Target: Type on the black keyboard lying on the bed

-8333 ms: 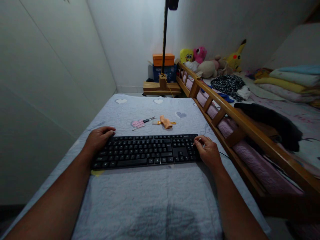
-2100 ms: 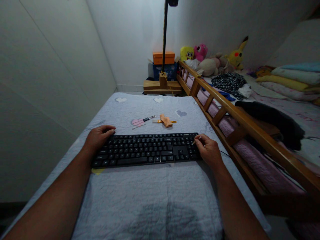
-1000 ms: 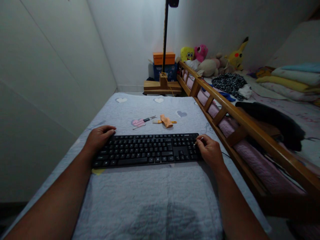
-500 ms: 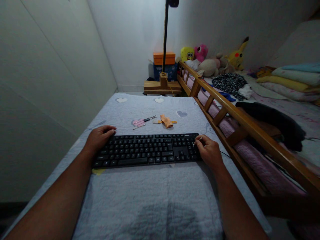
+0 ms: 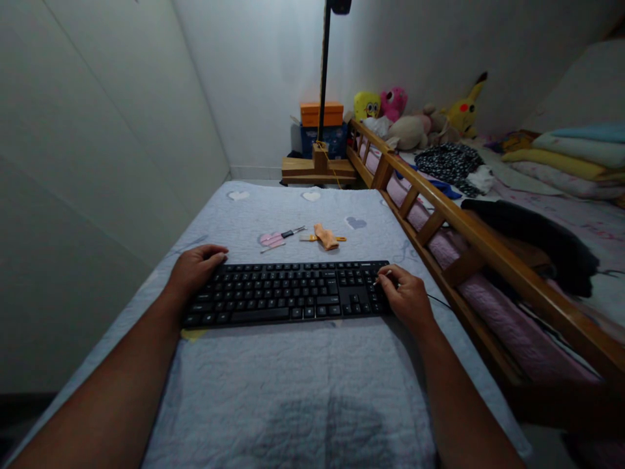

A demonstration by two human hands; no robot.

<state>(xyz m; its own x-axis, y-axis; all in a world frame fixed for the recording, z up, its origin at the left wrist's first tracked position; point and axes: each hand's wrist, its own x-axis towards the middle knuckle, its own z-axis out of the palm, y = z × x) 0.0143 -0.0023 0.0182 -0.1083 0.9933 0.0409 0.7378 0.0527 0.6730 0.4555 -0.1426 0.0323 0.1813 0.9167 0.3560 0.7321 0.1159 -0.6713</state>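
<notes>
One left hand [image 5: 198,267] is laid at the keyboard's [image 5: 286,293] left end; whether the edge is gripped or only steadied cannot be told. Keyboard lies flat on the quilt [image 5: 293,378]; judged light, stiff, apt to slide on fabric, best held by its end edges, off the keys. Beyond it, a dark-handled tool [image 5: 288,234] is seen, then a cloth [image 5: 326,237] draped over a brush [image 5: 340,239]. Over the number keys, a thin swab [image 5: 382,279] is pinched in the right hand [image 5: 406,294]; judged very light, easily bent, best taken mid-stem.
</notes>
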